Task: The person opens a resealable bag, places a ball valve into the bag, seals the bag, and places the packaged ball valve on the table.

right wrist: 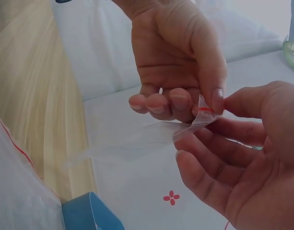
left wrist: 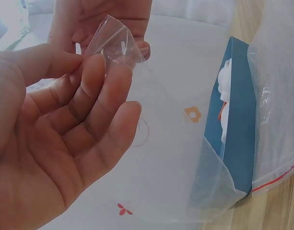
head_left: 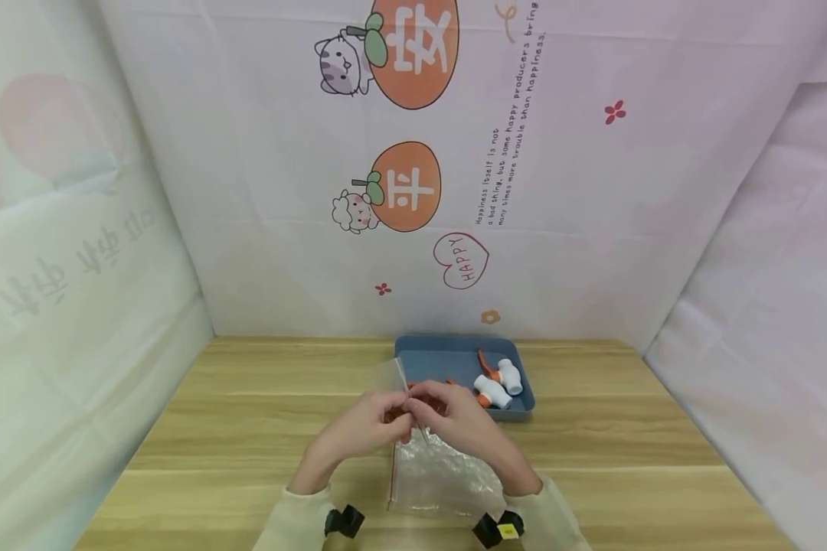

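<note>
Both hands meet in the middle of the head view, over a clear zip bag [head_left: 387, 375] held up by its top edge. My left hand [head_left: 368, 421] pinches this edge between thumb and fingers. Close beside it, my right hand [head_left: 462, 421] pinches the same edge with thumb and forefinger. In the right wrist view a bit of red zip strip [right wrist: 205, 109] shows at the pinched corner. The thin bag body [left wrist: 214, 177] hangs away from the fingers in the left wrist view, and nothing shows inside it.
More clear bags [head_left: 448, 478] with a red zip line lie on the wooden table [head_left: 248, 428] below the hands. Behind them stands a blue tray [head_left: 441, 360] with white ball valves [head_left: 492, 392] with orange handles, partly hidden by the hands. Printed cloth [head_left: 282, 268] surrounds the table.
</note>
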`<state>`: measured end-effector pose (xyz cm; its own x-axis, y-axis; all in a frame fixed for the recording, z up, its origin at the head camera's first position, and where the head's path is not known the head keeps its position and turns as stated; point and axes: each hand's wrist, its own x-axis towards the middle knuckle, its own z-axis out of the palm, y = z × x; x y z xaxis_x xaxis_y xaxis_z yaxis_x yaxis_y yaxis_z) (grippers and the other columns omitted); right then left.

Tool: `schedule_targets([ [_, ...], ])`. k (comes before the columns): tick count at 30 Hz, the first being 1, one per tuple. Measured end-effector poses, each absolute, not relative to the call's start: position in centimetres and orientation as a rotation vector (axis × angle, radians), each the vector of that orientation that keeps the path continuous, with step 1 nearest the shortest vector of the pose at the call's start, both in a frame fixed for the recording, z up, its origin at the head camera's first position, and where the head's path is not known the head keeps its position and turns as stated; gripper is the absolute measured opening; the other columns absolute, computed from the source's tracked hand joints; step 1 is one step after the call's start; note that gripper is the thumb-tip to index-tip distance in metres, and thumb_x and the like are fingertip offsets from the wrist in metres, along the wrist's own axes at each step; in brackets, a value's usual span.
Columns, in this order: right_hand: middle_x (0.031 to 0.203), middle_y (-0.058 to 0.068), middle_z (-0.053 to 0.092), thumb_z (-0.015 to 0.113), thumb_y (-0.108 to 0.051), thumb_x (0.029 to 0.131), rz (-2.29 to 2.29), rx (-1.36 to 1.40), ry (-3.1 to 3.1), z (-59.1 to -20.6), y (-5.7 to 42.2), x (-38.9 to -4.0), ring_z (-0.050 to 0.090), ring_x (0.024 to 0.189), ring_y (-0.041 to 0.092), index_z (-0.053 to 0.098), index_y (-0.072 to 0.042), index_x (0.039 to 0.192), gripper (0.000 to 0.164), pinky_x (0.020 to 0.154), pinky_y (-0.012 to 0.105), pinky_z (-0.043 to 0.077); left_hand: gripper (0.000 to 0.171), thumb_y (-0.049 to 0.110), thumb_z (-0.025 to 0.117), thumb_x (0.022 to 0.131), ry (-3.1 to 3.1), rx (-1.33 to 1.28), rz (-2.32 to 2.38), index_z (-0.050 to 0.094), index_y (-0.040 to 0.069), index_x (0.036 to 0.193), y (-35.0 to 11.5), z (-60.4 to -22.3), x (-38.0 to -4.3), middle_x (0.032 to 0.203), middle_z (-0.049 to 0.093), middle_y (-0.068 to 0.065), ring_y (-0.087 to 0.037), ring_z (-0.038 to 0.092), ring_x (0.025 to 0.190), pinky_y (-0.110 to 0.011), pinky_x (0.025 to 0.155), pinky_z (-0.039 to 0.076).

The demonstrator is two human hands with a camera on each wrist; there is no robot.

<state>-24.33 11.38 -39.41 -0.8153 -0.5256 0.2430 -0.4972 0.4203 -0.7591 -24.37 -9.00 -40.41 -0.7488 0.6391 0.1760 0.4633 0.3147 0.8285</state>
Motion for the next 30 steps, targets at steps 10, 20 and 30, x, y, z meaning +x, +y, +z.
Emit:
schedule_targets([
  [10,0.089,-0.005,0.071,0.054,-0.03,0.102,-1.333,-0.96,2.696,-39.16,11.18,-23.99,0.058,0.065,0.004,0.07,-0.018,0.113,0.023,0.057,0.024,0.05,0.015,0.012,0.051,0.098,2.497,1.005,1.338,0.065,0.009,0.099,-8.64,-40.3,-24.19,0.078,0.065,0.002,-0.002,0.055,0.065,-0.02,0.06,0.047],
  [20,0.086,-0.002,0.071,0.054,-0.024,0.102,-1.292,-1.014,2.746,-39.06,11.29,-24.08,0.048,0.055,0.0,0.071,-0.015,0.113,0.022,0.05,0.021,0.043,0.018,0.02,0.049,0.103,2.497,1.015,1.32,0.066,0.016,0.103,-8.63,-40.23,-24.27,0.076,0.067,0.0,-0.002,0.06,0.068,-0.021,0.062,0.051],
  [30,0.07,-0.001,0.063,0.05,-0.015,0.102,-1.267,-0.996,2.756,-39.04,11.38,-23.91,0.036,0.048,-0.001,0.07,-0.018,0.097,0.02,0.046,0.017,0.033,0.022,0.022,0.05,0.104,2.5,1.081,1.297,0.066,0.011,0.094,-8.54,-40.31,-24.17,0.076,0.067,-0.001,0.0,0.06,0.067,-0.02,0.06,0.05],
])
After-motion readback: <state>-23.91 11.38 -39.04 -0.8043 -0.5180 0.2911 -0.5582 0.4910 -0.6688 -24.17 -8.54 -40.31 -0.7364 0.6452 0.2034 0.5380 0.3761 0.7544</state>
